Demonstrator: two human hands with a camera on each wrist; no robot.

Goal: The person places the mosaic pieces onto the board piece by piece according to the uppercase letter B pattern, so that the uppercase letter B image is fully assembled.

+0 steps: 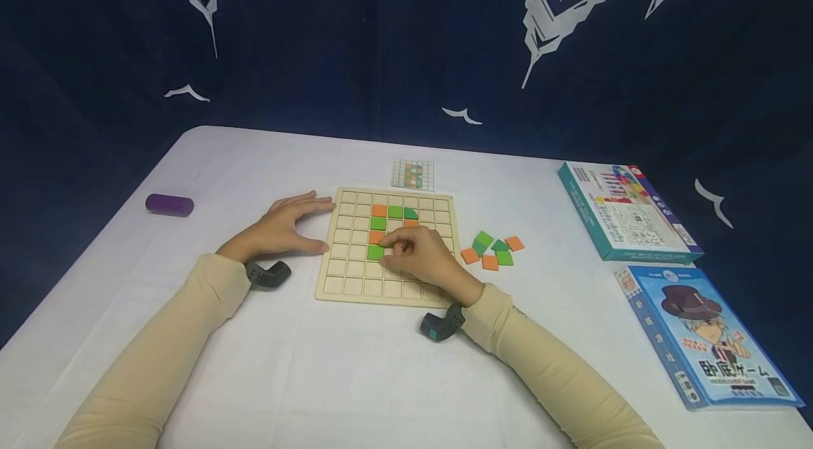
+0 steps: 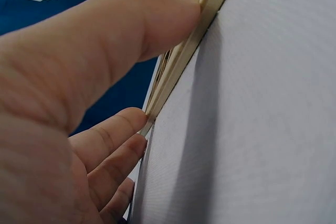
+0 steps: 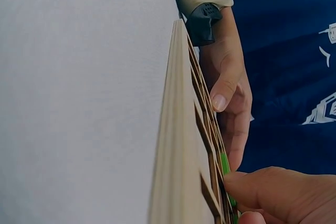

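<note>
A wooden grid board (image 1: pixel 353 286) lies on the table with orange and green tiles set in some of its squares. My left hand (image 1: pixel 282 226) is spread at the board's left edge, thumb and fingertips against the rim; the left wrist view shows its thumb (image 2: pixel 131 22) touching the side. Over the middle of the board, my right hand (image 1: pixel 419 253) has its fingers curled, thumb and index at a green square tile (image 1: pixel 375 253). In the right wrist view that thumb (image 3: pixel 273 190) meets a green tile (image 3: pixel 226 164). The hand hides several squares behind it.
Loose orange and green tiles (image 1: pixel 490 262) lie right of the board. A pattern card (image 1: pixel 413 174) sits behind it. A purple cylinder (image 1: pixel 169 205) lies at left. Two boxes, one teal-edged (image 1: pixel 629 212) and one blue (image 1: pixel 711 336), are at the right edge.
</note>
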